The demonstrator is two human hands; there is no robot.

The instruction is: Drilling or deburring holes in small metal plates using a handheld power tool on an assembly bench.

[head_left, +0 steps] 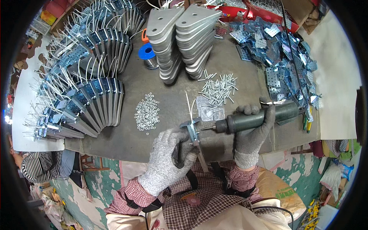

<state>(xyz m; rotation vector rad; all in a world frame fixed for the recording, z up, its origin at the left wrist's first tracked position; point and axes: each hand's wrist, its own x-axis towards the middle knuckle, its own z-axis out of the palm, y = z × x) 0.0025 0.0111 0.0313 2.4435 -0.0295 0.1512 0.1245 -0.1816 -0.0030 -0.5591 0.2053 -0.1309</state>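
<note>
Head view, near the front edge of the table (172, 90): the right hand (253, 135) wraps its fingers around a power screwdriver (246, 122), aimed at the metal piece (193, 132) that the left hand (165, 148) grips, apparently to steady it. Loose screws (220, 90) and smaller nuts (147, 112) lie heaped mid-table, seemingly for easy reach.

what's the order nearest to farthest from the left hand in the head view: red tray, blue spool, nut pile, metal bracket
From the left hand:
1. Metal bracket, in its grip
2. Nut pile, just ahead
3. Blue spool, beyond the nut pile
4. Red tray, far end, right side
</note>
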